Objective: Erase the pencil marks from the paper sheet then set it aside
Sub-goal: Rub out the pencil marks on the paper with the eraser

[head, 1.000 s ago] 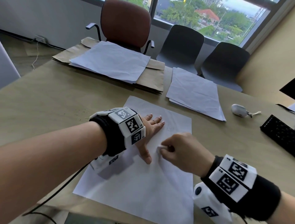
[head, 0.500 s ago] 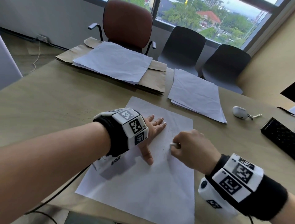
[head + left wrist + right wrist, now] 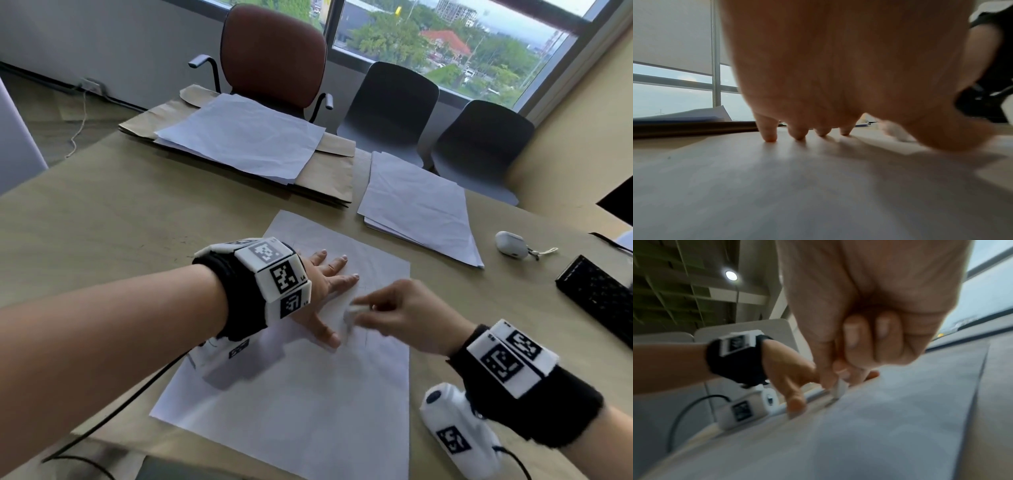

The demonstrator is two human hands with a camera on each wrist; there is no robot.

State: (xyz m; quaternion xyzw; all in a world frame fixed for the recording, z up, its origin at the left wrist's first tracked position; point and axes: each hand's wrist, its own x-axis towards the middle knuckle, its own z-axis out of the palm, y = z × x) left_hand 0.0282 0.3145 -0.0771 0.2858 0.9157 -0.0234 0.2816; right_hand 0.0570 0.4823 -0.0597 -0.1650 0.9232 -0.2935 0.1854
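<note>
A white paper sheet (image 3: 308,404) lies on the wooden table in front of me, with faint pencil marks near its middle. My left hand (image 3: 325,287) lies flat on the sheet with fingers spread, pressing it down; its fingertips (image 3: 769,136) touch the paper. My right hand (image 3: 387,311) pinches a small white eraser (image 3: 840,388) between thumb and fingers. The eraser's tip touches the paper just right of my left thumb (image 3: 795,404). The right hand is motion-blurred in the head view.
Two other piles of paper lie at the back: one (image 3: 239,137) on brown envelopes, one (image 3: 418,209) to the right. A white earbud case (image 3: 510,244) and a black keyboard (image 3: 603,298) sit at the right. Chairs stand behind the table.
My right hand with the eraser has slid back and forth across the sheet beside my left thumb. The left hand has stayed flat on the paper.
</note>
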